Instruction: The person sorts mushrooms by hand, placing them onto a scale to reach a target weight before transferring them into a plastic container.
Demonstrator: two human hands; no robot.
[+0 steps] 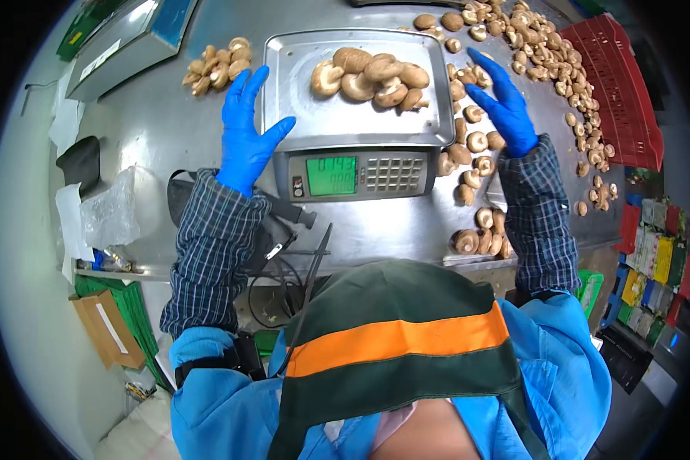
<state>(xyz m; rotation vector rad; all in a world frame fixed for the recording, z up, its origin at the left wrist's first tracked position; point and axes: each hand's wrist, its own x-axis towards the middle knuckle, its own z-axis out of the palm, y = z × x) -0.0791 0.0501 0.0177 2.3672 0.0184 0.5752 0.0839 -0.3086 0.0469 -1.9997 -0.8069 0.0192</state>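
A digital scale [406, 175] with a lit green display stands on the metal table in front of me. On its steel pan [299, 115] lies a small heap of brown mushrooms [382, 69]. My left hand [247, 126], in a blue glove, is at the pan's left edge with fingers and thumb spread and nothing in them. Over on the right, my right hand [506, 107], also blue-gloved, hovers beside the pan above loose mushrooms [477, 142], its fingers apart and holding nothing I can see.
Another small mushroom pile [218, 66] sits left of the scale. Many mushrooms [540, 46] spread along the far right, by a red crate [617, 92]. A metal box [126, 46] stands at the back left. Clear plastic [111, 211] and a dark strap with cables [284, 211] lie nearer.
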